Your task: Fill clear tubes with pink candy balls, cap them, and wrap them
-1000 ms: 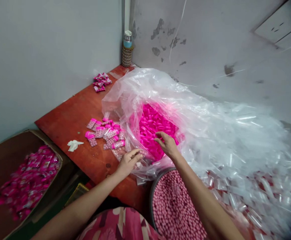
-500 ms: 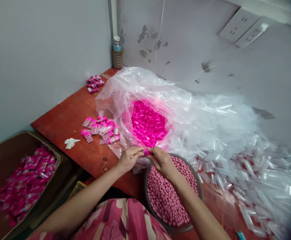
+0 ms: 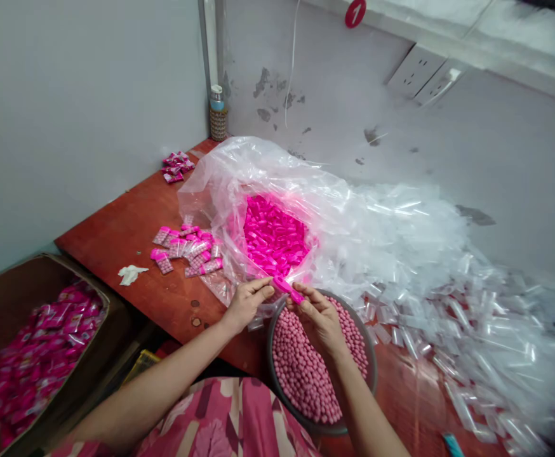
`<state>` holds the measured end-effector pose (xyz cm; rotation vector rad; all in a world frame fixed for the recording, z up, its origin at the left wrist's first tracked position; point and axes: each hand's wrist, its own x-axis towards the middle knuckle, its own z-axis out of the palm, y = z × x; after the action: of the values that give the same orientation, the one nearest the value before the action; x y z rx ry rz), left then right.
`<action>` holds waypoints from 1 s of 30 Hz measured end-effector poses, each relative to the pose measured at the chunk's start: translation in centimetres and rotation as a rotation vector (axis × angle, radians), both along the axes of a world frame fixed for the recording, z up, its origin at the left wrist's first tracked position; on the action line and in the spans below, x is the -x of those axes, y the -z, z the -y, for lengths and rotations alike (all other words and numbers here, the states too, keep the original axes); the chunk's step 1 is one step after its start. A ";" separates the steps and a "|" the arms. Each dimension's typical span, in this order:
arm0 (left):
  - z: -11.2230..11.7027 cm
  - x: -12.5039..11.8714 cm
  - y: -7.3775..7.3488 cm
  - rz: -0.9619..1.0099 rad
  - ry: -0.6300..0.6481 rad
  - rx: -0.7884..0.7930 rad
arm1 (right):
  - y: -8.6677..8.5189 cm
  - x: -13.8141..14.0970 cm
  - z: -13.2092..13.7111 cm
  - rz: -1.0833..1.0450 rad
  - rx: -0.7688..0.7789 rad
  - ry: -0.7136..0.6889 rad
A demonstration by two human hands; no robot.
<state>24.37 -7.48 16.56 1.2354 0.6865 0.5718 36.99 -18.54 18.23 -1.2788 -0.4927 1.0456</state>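
My left hand and my right hand meet at the near edge of a red table, both pinching a small bright pink strip-like piece between their fingertips. Just below them stands a round grey bowl full of small pink balls. Behind my hands lies an open clear plastic bag holding a heap of bright pink pieces. Left of the bag is a small cluster of filled little packets.
A large drift of empty clear plastic sleeves covers the right of the table. A brown cardboard box at left holds pink packets. Against the corner wall stand a bottle and another packet pile. A white scrap lies on the table.
My right hand came out of the bag with a pink piece and met my left hand over the bowl. The view tilted up and shifted slightly.
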 end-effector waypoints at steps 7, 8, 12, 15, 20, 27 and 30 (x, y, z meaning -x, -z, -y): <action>-0.9 0.7 -0.4 0.014 0.206 -0.287 | -1.5 -0.2 -0.8 -0.186 0.026 -0.339; -1.0 0.7 -0.4 0.014 0.200 -0.267 | -1.8 -0.3 -0.8 -0.187 0.035 -0.379; -1.4 0.7 0.0 -0.027 0.110 -0.104 | -1.3 -0.3 -0.2 -0.143 0.049 -0.453; -1.8 0.9 0.3 -0.025 0.066 0.012 | -0.2 -0.2 0.0 -0.149 0.007 -0.367; -2.2 1.2 0.4 -0.044 0.133 -0.208 | -0.1 0.5 -2.1 -0.292 0.027 -0.225; -2.7 1.9 0.1 -0.072 0.157 -0.408 | -0.4 1.4 -4.6 -0.506 0.133 -0.178; -2.6 1.9 0.6 -0.111 0.166 -0.427 | 0.3 2.2 -5.4 -0.485 0.149 -0.104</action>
<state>22.50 -4.89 15.92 1.7159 0.5618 0.5292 34.83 -13.14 17.97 -1.0843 -0.1121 1.4497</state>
